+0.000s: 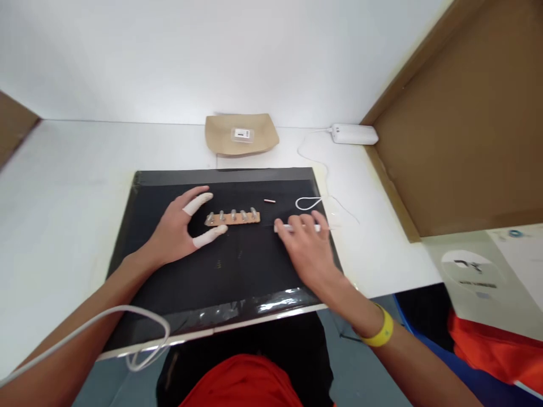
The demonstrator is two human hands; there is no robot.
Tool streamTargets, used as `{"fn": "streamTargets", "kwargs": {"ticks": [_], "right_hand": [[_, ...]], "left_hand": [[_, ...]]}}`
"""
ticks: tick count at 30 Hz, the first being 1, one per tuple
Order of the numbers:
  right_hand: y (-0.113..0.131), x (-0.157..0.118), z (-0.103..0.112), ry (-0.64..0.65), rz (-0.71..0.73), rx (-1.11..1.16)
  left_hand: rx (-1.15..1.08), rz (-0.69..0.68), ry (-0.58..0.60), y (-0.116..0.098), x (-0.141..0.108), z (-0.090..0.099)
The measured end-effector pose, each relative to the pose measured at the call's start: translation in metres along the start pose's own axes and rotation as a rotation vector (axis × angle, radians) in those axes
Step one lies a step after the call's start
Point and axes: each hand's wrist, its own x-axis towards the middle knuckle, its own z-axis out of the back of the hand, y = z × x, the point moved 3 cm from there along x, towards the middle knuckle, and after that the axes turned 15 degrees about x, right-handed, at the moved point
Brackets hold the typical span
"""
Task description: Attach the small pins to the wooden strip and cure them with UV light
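On the black mat [254, 271] lies a narrow tan strip [237, 219] with several small silvery, capsule-like pieces standing along it. My left hand [182, 226] is at the strip's left end, its thumb and index finger spread apart in white finger covers. The thumb tip is right at the strip's lower edge; whether it touches I cannot tell. Right of the strip, my right hand [306, 243] has its fingers closed over a slim white pen-like tool [288, 228] lying sideways, partly hidden by the fingers. A small thin pinkish stick [270, 200] lies above, between the strip and that hand.
A brown paper tray [218, 135] holding a small labelled clear box [242, 134] stands at the back. Back right is a white oblong device [354, 134] with a thin cord. A white cord loop [308, 203] lies near my right hand. A cardboard panel [466, 124] walls the right side.
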Motion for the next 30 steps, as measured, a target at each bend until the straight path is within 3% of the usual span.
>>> {"fn": "streamTargets", "kwargs": {"ticks": [6, 10, 15, 19, 24, 30], "right_hand": [[-0.040, 0.006, -0.004, -0.002, -0.007, 0.028], [-0.052, 0.009, -0.005, 0.084, -0.016, 0.074], [-0.064, 0.018, 0.008, 0.107, -0.124, 0.286], [-0.061, 0.046, 0.006, 0.125, -0.220, 0.357], [-0.042, 0.083, -0.015, 0.214, -0.164, 0.214], [-0.032, 0.098, -0.020, 0.262, -0.080, 0.069]], "left_hand": [[0.078, -0.078, 0.035, -0.007, -0.003, 0.000], [-0.048, -0.086, 0.041, -0.004, -0.003, 0.004], [-0.185, -0.093, 0.172, 0.000, 0.007, 0.012], [-0.073, -0.161, 0.262, -0.004, 0.020, 0.017], [0.045, -0.193, 0.367, -0.008, 0.034, 0.020], [-0.013, -0.256, 0.406, -0.012, 0.039, 0.020]]}}
